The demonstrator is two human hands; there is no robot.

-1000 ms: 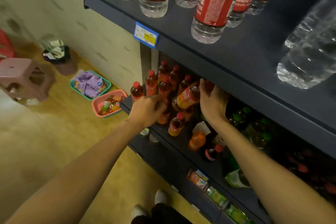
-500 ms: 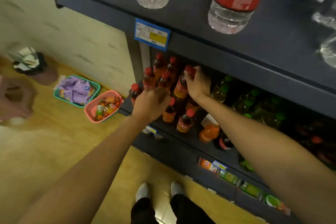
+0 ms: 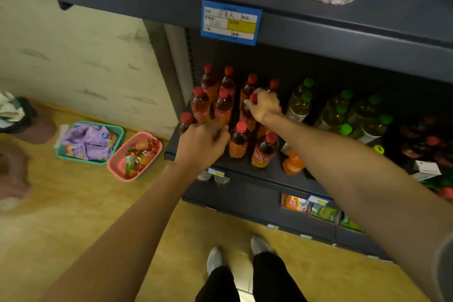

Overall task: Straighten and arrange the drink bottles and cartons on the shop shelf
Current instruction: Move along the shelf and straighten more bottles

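Overhead, the upper shelf (image 3: pixel 318 29) juts out close above the bottles, leaving little headroom. On the middle shelf (image 3: pixel 247 167), my right hand (image 3: pixel 263 105) pinches the cap of a red-capped bottle (image 3: pixel 246 115) in the cluster. My left hand (image 3: pixel 201 144), fingers curled, rests at the front-left bottle (image 3: pixel 185 123); whether it grips anything, I cannot tell.

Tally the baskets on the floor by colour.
Teal basket: 1
Pink basket: 1
Total: 2
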